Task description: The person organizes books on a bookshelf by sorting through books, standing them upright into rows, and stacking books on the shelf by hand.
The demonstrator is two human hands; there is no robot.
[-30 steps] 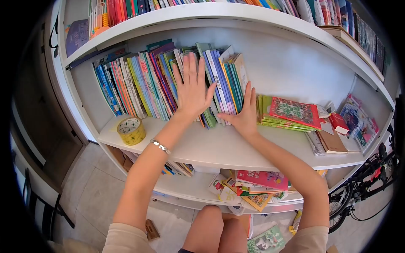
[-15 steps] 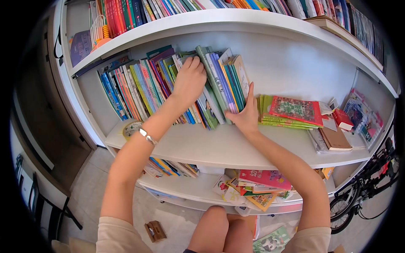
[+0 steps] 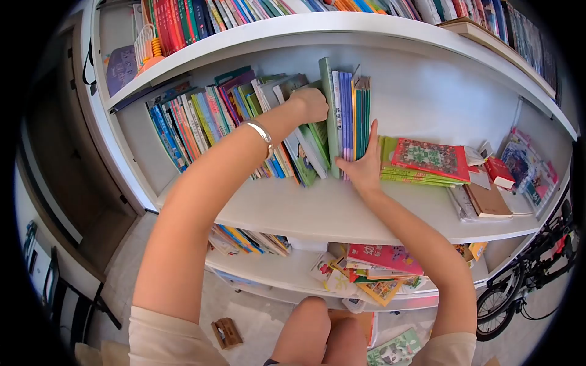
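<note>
In the head view, the left hand [image 3: 311,105] is curled at the tall pale-green book [image 3: 331,110], its fingertips hidden. The right hand [image 3: 364,171] is open, thumb at the lower spines and fingers along the right side of the upright row. A white spine [image 3: 337,116] there bears small Chinese characters. All these books stand on the white middle shelf [image 3: 293,204]; one red-covered book [image 3: 430,157] tops a lime-green stack [image 3: 421,179]. Below, one pink book [image 3: 381,257] shows "幼".
</note>
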